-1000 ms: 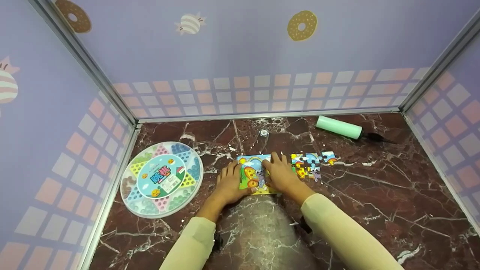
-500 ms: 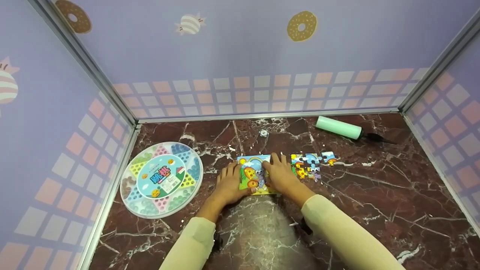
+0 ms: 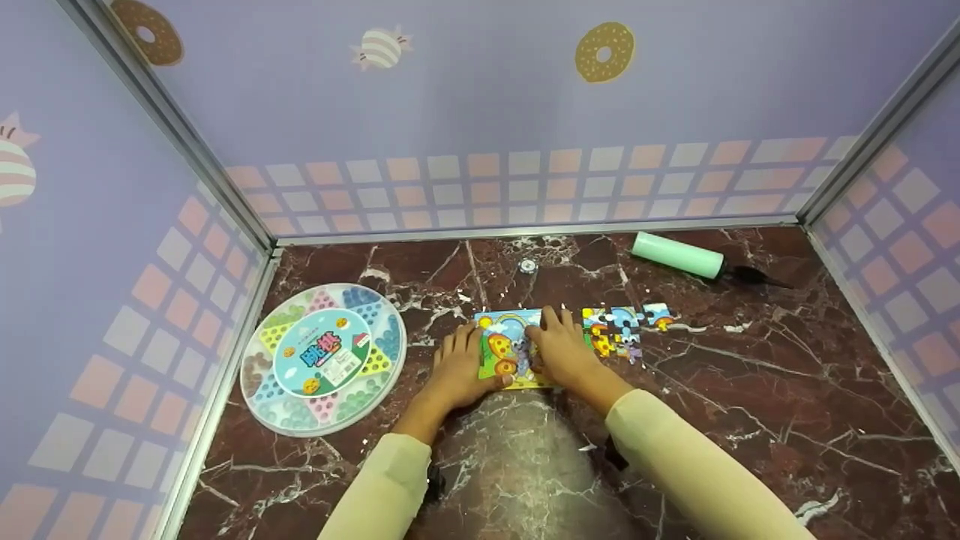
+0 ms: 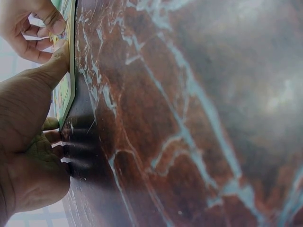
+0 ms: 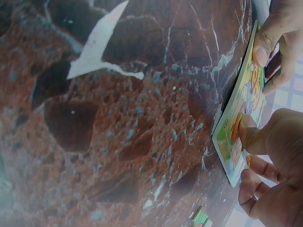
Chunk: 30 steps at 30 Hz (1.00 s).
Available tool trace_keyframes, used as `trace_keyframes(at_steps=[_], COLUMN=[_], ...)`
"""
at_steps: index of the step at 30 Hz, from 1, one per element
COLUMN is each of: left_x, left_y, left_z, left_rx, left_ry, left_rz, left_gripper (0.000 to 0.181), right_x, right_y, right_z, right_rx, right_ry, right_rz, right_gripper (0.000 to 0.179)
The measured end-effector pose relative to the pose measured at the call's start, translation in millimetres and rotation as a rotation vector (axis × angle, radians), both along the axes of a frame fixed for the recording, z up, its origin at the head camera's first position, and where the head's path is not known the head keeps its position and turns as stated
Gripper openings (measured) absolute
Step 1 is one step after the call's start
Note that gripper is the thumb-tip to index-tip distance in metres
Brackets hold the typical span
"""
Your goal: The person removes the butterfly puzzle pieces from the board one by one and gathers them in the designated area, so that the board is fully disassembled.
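Note:
A colourful puzzle board (image 3: pixel 504 349) lies on the marble table (image 3: pixel 735 390). My left hand (image 3: pixel 456 369) rests at the board's left side, fingers on the table and thumb pressing its near edge (image 4: pixel 66 94). My right hand (image 3: pixel 562 352) lies on the board's right half, fingertips pressing down on the picture. In the right wrist view its thumb sits on the board (image 5: pixel 236 127) near the edge. Several loose puzzle pieces (image 3: pixel 626 326) lie joined just right of the board.
A round checkers box (image 3: pixel 324 358) sits at the left. A mint green roller (image 3: pixel 677 255) lies at the back right, and a small round object (image 3: pixel 528 265) sits behind the board. Patterned walls enclose the table on three sides.

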State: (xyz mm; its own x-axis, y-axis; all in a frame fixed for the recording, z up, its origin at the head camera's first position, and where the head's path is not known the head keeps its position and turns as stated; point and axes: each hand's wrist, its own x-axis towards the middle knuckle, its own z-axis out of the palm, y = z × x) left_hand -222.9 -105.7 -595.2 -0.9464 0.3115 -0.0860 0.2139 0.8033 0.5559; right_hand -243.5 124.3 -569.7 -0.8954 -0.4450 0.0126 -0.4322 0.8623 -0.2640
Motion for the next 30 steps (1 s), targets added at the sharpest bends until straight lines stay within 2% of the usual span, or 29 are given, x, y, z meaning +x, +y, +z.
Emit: trace_keyframes(at_steps=[8,12,16,18,20,26,30], left_x=[-5.8,-7.4,-6.2,-3.7,-3.2,-2.1,-1.1], left_y=[-2.4,-3.1,-2.5,-1.1,-0.4,0.5,0.2], left_z=[-15.4,-19.0,-15.4,-7.2,-5.4,-1.2,-2.5], left_rx=[0.026,0.036,0.033,0.013,0.001,-0.010,-0.026], left_ry=[0.006,0.005,-0.008,-0.015,-0.015,-0.016,0.024], left_rz=[0.013,0.013,0.010,0.007,0.008,0.004,-0.003], left_gripper=[0.116,0.117,0.116,0.113,0.113,0.110,0.108], right_x=[-0.9,-0.9,-0.5,-0.1,0.4,-1.1,-2.6], right_y=[4.5,7.5,10.8,12.3,13.8,20.6,27.3], right_z=[-2.8,-3.4,-3.2,-3.1,-3.3,-7.4,-9.8], right_rx=[0.001,-0.020,-0.034,-0.050,-0.074,-0.167,-0.197], right_ry=[0.029,0.025,0.019,0.020,0.040,0.081,0.113], right_rz=[0.035,0.048,0.053,0.052,0.051,0.079,0.137], right_gripper=[0.047,0.043,0.044,0.047,0.047,0.025,0.018])
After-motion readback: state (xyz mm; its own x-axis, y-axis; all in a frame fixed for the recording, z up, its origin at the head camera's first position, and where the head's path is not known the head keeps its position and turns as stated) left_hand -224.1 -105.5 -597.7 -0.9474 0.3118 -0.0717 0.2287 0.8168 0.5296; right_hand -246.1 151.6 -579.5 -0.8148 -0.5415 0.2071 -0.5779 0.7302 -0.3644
